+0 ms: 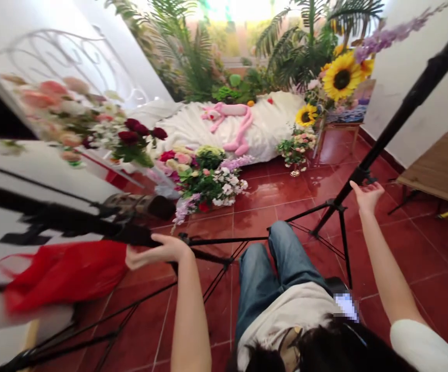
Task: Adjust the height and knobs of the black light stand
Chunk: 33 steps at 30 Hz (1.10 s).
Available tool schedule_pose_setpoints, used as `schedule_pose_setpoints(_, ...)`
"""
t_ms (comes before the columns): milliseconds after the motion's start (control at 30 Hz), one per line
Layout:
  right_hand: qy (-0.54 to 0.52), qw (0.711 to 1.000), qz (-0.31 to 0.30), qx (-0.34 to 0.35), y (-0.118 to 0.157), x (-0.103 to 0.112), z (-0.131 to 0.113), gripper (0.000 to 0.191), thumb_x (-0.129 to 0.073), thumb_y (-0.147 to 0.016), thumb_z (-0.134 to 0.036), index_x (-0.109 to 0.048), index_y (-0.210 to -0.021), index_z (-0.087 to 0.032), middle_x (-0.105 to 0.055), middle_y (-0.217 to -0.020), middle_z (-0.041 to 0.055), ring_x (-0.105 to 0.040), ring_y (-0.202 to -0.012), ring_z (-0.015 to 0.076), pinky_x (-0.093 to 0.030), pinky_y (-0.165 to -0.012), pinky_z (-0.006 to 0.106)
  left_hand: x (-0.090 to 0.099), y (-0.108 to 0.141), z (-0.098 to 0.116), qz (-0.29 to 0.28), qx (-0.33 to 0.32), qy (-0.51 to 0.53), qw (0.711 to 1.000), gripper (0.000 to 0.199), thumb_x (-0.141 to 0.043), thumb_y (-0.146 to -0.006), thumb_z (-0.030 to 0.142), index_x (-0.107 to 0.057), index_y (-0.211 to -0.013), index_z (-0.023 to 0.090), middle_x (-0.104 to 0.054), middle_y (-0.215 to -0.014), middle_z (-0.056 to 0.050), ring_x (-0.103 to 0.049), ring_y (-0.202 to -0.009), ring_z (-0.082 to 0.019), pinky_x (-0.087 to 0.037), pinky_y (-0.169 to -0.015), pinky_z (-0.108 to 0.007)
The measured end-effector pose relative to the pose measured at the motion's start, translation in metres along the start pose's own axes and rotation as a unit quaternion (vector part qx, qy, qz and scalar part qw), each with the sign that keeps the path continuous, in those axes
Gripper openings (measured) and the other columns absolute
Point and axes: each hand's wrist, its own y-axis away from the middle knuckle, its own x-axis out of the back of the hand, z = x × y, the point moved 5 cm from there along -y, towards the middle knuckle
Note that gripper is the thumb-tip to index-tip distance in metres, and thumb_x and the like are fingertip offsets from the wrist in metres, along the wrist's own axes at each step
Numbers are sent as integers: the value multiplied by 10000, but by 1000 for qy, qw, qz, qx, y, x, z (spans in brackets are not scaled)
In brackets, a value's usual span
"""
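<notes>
Tiles of glossy red run under both hands, with pale grout lines, and a white wall rises beyond the right hand. The right hand is open, fingers spread, just below a black stand pole slanting up past it; whether they touch is hard to tell. The left hand is loosely curled, its fingertips at the edge of a red cloth and a second black pole passing just beyond it. Whether it is clamped on either, I cannot tell.

Thin tripod legs spread between the hands, in the way of the floor, above the person's jeans. Right of the right hand sits a wooden tabletop. Far ahead lies a bed with a white ruffled cover and a pink plush panther, with sunflowers, bunched flowers and palm fronds around it.

A pixelated patch hides something near the person's side, dark hair cuts across the bottom edge, and the white panel left of the left hand is blurred.
</notes>
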Motion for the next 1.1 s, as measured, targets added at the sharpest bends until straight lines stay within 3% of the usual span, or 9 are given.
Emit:
schedule_pose_setpoints(67,-42,995,-93,7,-30,-12,-5,813,-834,-540,-599,-477,-1142,-184,-632,-1145,165,-656,-961,236,-536,-884,465,-19,33,9,60,42,5,997,336,-408,-889,295,-374,-1206,191,-488,-1231,-179,-472,-1306,-341,-377,-1143,-518)
schedule_pose_setpoints(167,-105,962,-253,11,-43,-39,-14,547,-774,-615,-590,-600,-940,-186,-688,-957,78,-654,-899,193,-520,-886,393,-64,85,46,125,47,20,991,362,-478,-825,223,-349,-1161,188,-427,-1255,-173,-499,-1209,-294,-389,-1128,-493)
schedule_pose_setpoints(333,-117,955,-270,-30,-37,-46,-11,393,-750,-653,-550,-634,-744,-186,-631,-697,-7,-581,-671,135,-509,-753,316,-160,155,193,-82,-125,225,963,281,-537,-870,292,-398,-1095,199,-484,-1131,-92,-540,-1018,-181,-479,-999,-376)
schedule_pose_setpoints(467,-103,956,-271,-31,-28,-32,-17,344,-761,-654,-505,-634,-691,-188,-626,-673,-12,-571,-654,140,-507,-735,324,-208,220,327,-337,-249,365,831,260,-539,-926,404,-495,-1094,210,-566,-1065,-71,-584,-999,-163,-484,-981,-330)
schedule_pose_setpoints(533,-112,957,-263,-42,-23,-25,-20,302,-778,-650,-455,-637,-693,-191,-641,-699,-5,-590,-686,154,-517,-766,342,-227,256,374,-442,-273,408,751,324,-528,-938,457,-501,-1155,218,-588,-1094,-81,-610,-1026,-164,-497,-966,-320)
schedule_pose_setpoints(600,-146,954,-254,-57,-19,-20,-21,245,-794,-642,-372,-639,-718,-199,-666,-751,3,-620,-754,172,-526,-816,358,-246,287,405,-495,-271,432,704,397,-548,-920,514,-500,-1185,223,-596,-1102,-83,-620,-1061,-174,-507,-945,-316)
schedule_pose_setpoints(833,-202,947,-238,-78,-15,-17,-23,284,-817,-599,-267,-638,-814,-219,-710,-854,8,-652,-907,208,-520,-944,417,-302,329,428,-533,-180,457,689,479,-462,-890,671,-551,-976,208,-593,-769,-17,-618,-751,-130,-511,-754,-275)
schedule_pose_setpoints(1000,-203,945,-242,-82,-16,7,-23,380,-870,-560,-292,-634,-847,-211,-710,-906,12,-655,-934,194,-507,-972,389,-317,331,425,-548,-162,453,684,546,-419,-867,726,-555,-796,202,-591,-662,-4,-553,-600,-99,-468,-618,-242)
schedule_pose_setpoints(1100,-214,933,-243,-159,-14,33,-15,440,-887,-593,-387,-630,-901,-207,-715,-945,32,-655,-862,164,-543,-832,311,-319,334,425,-554,-146,451,684,571,-411,-854,748,-551,-766,202,-567,-635,12,-516,-556,-85,-432,-570,-230)
